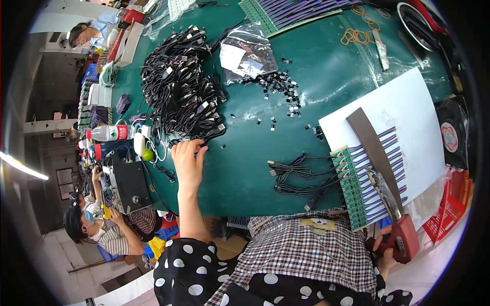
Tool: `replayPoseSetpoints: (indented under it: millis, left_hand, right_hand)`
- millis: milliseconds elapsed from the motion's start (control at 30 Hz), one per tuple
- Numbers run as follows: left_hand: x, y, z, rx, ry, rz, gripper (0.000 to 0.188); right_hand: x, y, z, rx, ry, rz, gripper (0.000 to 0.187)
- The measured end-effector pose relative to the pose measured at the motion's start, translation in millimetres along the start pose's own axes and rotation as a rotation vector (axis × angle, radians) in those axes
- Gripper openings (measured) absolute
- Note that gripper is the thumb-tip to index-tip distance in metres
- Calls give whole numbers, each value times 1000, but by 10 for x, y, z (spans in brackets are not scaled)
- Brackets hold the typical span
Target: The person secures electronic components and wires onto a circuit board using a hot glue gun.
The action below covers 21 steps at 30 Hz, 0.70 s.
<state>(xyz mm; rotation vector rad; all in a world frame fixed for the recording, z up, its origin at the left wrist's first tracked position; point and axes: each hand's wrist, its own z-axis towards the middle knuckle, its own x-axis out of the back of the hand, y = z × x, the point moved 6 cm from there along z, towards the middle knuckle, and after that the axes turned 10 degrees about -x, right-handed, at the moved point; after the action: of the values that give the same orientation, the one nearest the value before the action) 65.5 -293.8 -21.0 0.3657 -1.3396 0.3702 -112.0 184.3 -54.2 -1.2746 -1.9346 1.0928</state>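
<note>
My left hand (188,160) reaches to the near edge of a big heap of black cables (178,86). Its fingers are bent and closed at a black cable there; the exact grip is partly hidden. Low at the right, my right hand (386,257) is wrapped around a red gun-shaped tool (403,238) with a long metal barrel. The barrel lies over a green circuit board panel (349,188) with rows of coloured wires. A dark flat bar (375,153) rests across these wires on a white sheet (423,132). Coiled black cables (301,176) run up to the panel's left edge.
A clear plastic bag (250,51) and scattered small black parts (280,86) lie mid-table. Rubber bands (357,36) are at the far right. On the left stand a water bottle (109,133) and a black box (130,186). Two people work beyond the left side.
</note>
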Motion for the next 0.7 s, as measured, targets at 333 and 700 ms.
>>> replayPoseSetpoints:
  millis: [333,700]
  left_hand:
    - [-32,-77,-158,135,114,-155,15]
    - [245,1471,446,14,-44,-769,10]
  right_hand:
    - [92,-3,-19,-32,-32,77,81]
    - [-76,-100,-37,-61,-95,98,81]
